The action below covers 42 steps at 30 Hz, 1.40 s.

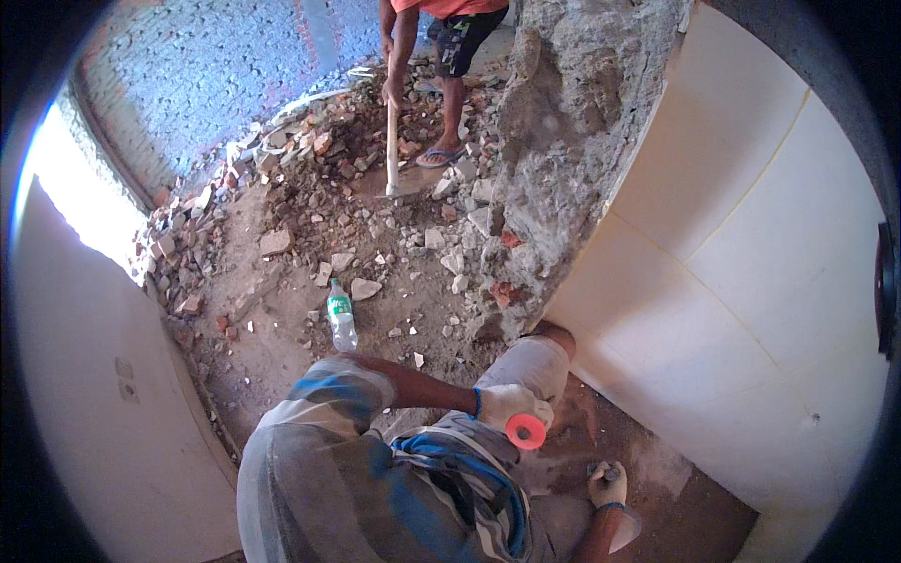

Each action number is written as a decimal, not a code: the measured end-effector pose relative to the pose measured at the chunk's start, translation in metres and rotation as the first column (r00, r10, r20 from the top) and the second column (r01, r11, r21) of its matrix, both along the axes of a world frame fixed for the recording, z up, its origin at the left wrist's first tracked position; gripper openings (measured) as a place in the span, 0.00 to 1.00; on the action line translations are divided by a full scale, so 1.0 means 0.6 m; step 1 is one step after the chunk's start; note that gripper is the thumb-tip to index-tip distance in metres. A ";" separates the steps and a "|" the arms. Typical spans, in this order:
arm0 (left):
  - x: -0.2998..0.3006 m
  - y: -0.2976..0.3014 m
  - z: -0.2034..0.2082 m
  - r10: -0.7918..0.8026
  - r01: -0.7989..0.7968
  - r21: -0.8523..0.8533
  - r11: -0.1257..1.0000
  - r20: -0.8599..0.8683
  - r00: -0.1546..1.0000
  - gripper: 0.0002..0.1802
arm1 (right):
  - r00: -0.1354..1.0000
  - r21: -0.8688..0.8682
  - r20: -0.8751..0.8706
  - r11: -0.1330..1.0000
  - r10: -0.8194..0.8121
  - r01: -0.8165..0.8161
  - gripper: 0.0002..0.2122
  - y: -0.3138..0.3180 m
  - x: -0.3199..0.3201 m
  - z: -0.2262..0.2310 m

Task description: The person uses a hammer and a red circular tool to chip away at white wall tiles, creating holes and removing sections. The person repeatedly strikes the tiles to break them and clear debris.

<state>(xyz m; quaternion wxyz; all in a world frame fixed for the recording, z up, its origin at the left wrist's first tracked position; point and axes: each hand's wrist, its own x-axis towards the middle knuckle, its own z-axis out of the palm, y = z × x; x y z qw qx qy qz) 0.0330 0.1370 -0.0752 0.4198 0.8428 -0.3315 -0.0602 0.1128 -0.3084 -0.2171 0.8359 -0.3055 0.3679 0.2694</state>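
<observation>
Red disc-topped tool (526,432) — left fingers (542,410) wrap it, right fingers (601,488) clench a dark handle (612,475)

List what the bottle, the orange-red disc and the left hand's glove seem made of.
Bottle: probably clear, glossy plastic, being see-through with highlights; its green label could be film or paper.
Orange-red disc: likely rubber or plastic, judging by its even, bright colour; its grey centre may be metal.
Glove on the left hand: apparently matte, off-white fabric, lacking shine; the weave is too small to tell.
</observation>
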 end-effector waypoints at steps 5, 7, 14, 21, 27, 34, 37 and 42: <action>0.009 0.004 -0.003 -0.040 0.039 -0.026 0.999 -0.020 0.999 0.15 | 0.904 -0.213 0.289 0.942 0.313 -0.258 0.06 -0.002 0.005 -0.030; 0.012 0.007 -0.004 -0.048 0.048 -0.010 0.999 -0.014 0.999 0.16 | 0.991 -0.098 0.078 0.990 0.108 -0.100 0.04 -0.007 -0.004 -0.034; 0.022 0.006 0.000 -0.058 0.057 0.019 0.998 0.052 0.997 0.21 | 0.548 -0.626 0.563 0.752 0.619 -0.206 0.05 0.022 -0.023 -0.028; 0.019 0.003 -0.016 -0.003 -0.008 0.107 0.994 0.097 0.995 0.23 | 0.897 0.282 0.067 0.871 -0.436 0.402 0.10 0.050 -0.060 0.302; 0.022 -0.002 -0.019 0.000 -0.002 0.131 0.991 0.016 1.000 0.24 | 0.706 -0.567 0.704 0.541 -0.072 0.621 0.15 0.103 -0.100 0.561; 0.022 0.003 -0.047 0.007 -0.004 0.054 0.999 -0.068 0.998 0.21 | 0.319 -0.216 0.911 0.356 -0.262 0.909 0.20 0.076 -0.055 0.596; 0.014 0.004 -0.053 0.074 -0.115 -0.101 0.988 -0.345 0.936 0.19 | 0.093 -0.017 0.956 0.266 -0.278 0.964 0.19 0.068 -0.013 0.595; 0.010 0.010 -0.054 0.017 -0.014 0.190 0.982 -0.016 1.000 0.19 | -0.006 0.069 0.919 0.147 -0.393 0.987 0.10 0.053 0.114 0.590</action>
